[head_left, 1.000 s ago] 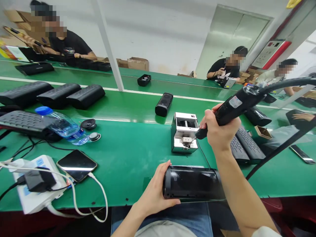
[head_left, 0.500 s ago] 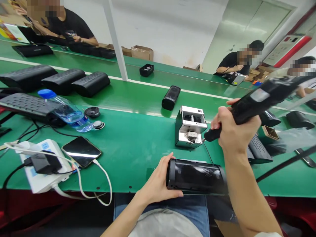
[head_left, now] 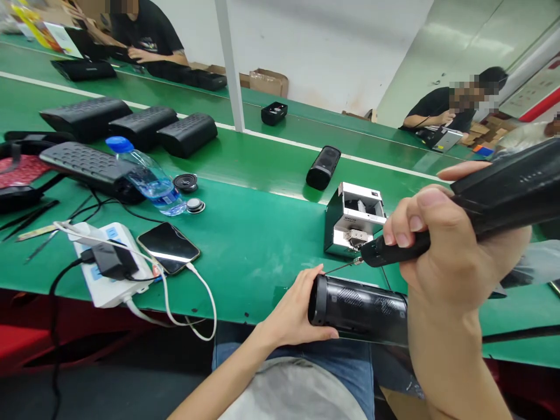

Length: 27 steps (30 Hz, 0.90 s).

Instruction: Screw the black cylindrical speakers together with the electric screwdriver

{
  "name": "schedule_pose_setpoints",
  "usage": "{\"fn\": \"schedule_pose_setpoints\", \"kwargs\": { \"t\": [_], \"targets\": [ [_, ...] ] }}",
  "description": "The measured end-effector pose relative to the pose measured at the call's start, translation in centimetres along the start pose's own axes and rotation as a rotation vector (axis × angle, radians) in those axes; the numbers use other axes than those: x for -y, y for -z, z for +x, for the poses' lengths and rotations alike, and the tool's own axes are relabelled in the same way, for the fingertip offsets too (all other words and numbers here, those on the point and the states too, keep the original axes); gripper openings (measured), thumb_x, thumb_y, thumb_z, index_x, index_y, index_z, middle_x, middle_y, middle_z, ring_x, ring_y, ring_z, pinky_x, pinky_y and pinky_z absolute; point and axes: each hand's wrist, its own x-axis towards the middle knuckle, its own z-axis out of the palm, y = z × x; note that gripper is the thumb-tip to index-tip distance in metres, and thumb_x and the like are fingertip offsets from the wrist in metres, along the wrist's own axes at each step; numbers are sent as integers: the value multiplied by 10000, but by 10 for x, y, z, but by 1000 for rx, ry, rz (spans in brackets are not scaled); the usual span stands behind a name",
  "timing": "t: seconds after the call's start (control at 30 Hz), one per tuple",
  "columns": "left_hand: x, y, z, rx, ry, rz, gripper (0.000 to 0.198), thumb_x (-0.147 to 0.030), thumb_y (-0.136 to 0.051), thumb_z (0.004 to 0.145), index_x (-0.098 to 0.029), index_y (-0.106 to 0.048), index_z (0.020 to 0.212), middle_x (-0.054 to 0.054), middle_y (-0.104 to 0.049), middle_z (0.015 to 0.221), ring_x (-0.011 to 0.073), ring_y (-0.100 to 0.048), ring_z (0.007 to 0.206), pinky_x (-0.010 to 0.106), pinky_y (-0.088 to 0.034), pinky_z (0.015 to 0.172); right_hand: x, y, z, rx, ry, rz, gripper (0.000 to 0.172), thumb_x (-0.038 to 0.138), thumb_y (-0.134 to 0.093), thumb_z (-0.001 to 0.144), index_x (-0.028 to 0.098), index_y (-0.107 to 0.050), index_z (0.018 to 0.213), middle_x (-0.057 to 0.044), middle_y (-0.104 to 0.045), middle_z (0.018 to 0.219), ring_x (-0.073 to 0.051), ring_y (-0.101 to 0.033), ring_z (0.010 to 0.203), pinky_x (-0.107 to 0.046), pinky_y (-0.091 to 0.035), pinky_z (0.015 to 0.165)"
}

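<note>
My left hand [head_left: 301, 309] grips the left end of a black speaker [head_left: 363, 312], its fingers behind and its thumb along the near side. The speaker lies lengthwise at the table's front edge. My right hand [head_left: 450, 233] is wrapped round a black electric screwdriver [head_left: 503, 192]. Its thin bit [head_left: 339, 269] points left and down, its end near the speaker's back left corner by my left fingertips. Whether the tip touches a screw there I cannot make out. Just behind the bit stands a small silver and black screw feeder [head_left: 354, 221]. My right forearm hides the speaker's right end.
To the left lie a water bottle [head_left: 149, 178], a phone [head_left: 170, 248], a white power strip [head_left: 111, 262] with cables, and round speaker drivers [head_left: 186, 182]. Several black speaker housings [head_left: 187, 135] sit farther back. Another speaker [head_left: 324, 167] lies behind the feeder. Co-workers sit across the table.
My right hand has turned the screwdriver flatter and moved it closer, swinging the bit from the feeder to the speaker's left end. My left hand keeps its hold. The whole view has shifted.
</note>
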Motion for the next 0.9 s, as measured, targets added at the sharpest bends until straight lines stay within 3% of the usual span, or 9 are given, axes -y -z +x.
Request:
{"fn": "schedule_pose_setpoints", "kwargs": {
  "t": [0.23, 0.33, 0.4, 0.47, 0.67, 0.9],
  "targets": [
    [1, -3, 1, -10, -21, 29, 1311, -374, -1046, 800, -295, -208, 1804, 225, -432, 1752, 463, -462, 1654, 707, -416, 1376, -12, -9, -12, 23, -43, -64, 199, 235, -811, 1001, 247, -668, 1138, 86, -578, 641, -136, -534, 447, -302, -504, 481],
    [5, -7, 0, -63, 4, 52, 1124, -307, -943, 865, -311, -270, 1765, 204, -465, 1730, 466, -527, 1613, 718, -469, 1340, -26, -15, -23, 83, -221, -39, 275, 364, -837, 977, 244, -639, 1126, 86, -572, 630, -119, -508, 459, -267, -459, 478],
    [11, -7, 0, -93, 6, 67, 993, -325, -890, 909, -311, -330, 1729, 183, -534, 1665, 462, -605, 1541, 706, -535, 1290, -39, -16, -29, 129, -380, 29, 403, 414, -928, 894, 242, -608, 1067, 84, -549, 638, -111, -475, 477, -266, -422, 479],
    [17, -7, 1, -95, -7, 92, 925, -360, -869, 940, -305, -358, 1709, 172, -582, 1603, 456, -663, 1473, 687, -587, 1244, -49, -16, -33, 147, -446, 59, 508, 438, -996, 829, 249, -555, 995, 88, -507, 635, -110, -449, 482, -272, -393, 466],
    [24, -4, 0, -68, -17, 125, 910, -463, -869, 993, -315, -337, 1716, 176, -591, 1600, 448, -690, 1451, 667, -619, 1221, -57, -14, -40, 147, -470, 61, 610, 506, -1043, 763, 252, -508, 906, 73, -495, 659, -110, -429, 507, -272, -376, 441],
    [26, -6, -1, -80, -4, 70, 900, -517, -891, 959, -318, -392, 1681, 175, -600, 1602, 453, -687, 1454, 680, -609, 1216, -51, -13, -37, 165, -466, 71, 632, 489, -1042, 754, 244, -461, 800, 66, -461, 635, -100, -415, 494, -270, -353, 444]
  ]
}}
